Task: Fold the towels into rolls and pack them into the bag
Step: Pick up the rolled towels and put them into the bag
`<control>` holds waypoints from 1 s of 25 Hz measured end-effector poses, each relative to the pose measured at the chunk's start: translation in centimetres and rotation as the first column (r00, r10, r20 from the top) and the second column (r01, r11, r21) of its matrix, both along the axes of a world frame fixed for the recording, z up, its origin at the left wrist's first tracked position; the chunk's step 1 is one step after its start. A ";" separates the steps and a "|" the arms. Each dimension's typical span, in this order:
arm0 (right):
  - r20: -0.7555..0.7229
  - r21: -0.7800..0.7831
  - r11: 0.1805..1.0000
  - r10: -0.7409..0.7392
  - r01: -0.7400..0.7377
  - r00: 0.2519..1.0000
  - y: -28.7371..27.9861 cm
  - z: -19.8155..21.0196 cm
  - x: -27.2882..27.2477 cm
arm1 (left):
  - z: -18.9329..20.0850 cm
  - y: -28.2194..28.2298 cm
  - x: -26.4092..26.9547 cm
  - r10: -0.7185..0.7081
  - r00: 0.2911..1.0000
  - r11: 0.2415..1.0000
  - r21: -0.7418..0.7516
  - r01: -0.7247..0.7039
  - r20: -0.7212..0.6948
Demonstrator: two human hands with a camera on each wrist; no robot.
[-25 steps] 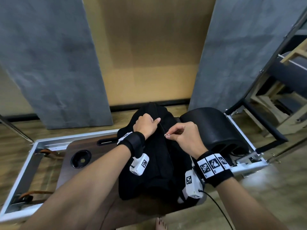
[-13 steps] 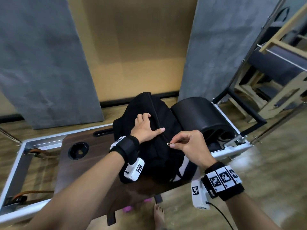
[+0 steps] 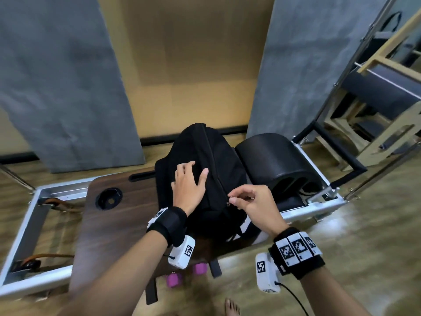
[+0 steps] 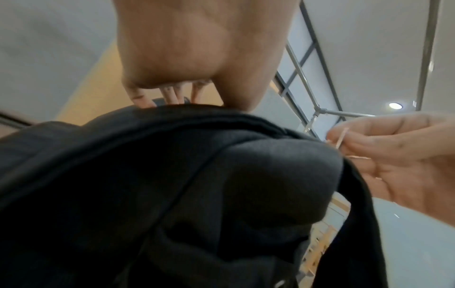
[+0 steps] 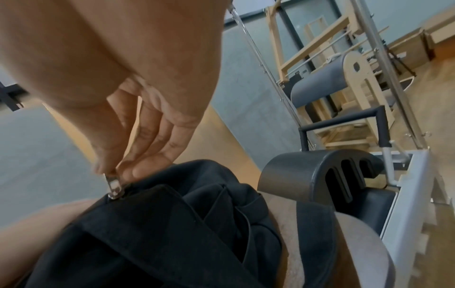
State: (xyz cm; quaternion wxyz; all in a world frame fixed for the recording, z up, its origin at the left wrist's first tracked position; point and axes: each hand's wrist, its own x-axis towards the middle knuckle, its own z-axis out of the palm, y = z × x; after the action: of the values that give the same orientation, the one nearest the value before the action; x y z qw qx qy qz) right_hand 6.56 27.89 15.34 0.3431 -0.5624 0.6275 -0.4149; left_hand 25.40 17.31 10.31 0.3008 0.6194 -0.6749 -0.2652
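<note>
**Q:** So what's the right hand (image 3: 255, 205) grip doing?

**A:** Thumb and fingers pinch the metal zipper pull (image 5: 113, 186) on the black bag (image 3: 200, 179). Just left of it, the left hand (image 3: 188, 187) lies flat, fingers spread, pressing the bag's top.

**Q:** And the bag?

**A:** Under both hands, on the dark wooden bench (image 3: 109, 224), black arched pad (image 3: 273, 160) to the right.

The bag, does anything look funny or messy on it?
Nothing looks wrong. The black bag sits on the wooden table, the left hand rests flat on it, and the right hand pinches the zipper pull.
</note>
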 end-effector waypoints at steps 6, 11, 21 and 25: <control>-0.067 0.020 0.999 0.043 -0.041 0.997 -4.5 -2.0 1.1 | -2.2 2.6 3.0 0.435 0.899 0.811 0.414 -0.412 0.043; -0.092 0.048 0.997 0.064 -0.060 0.994 -5.8 -2.5 0.5 | -4.2 5.2 4.0 0.616 0.787 0.571 0.697 -0.433 -0.016; -0.074 0.001 0.990 0.140 -0.140 0.987 -6.6 -0.8 -0.6 | -4.3 8.1 4.3 0.861 0.374 0.407 0.908 -0.099 -0.345; -0.043 0.032 0.989 0.145 -0.143 0.989 -6.4 -0.5 -0.9 | -3.7 8.4 4.9 0.830 0.347 0.556 0.690 -0.463 -0.436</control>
State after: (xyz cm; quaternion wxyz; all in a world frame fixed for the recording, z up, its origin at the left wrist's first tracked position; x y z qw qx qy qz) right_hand 5.70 21.46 14.86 0.3659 -0.6106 0.5987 -0.3673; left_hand 30.29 25.69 6.65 0.4707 0.7291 -0.0965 -0.4874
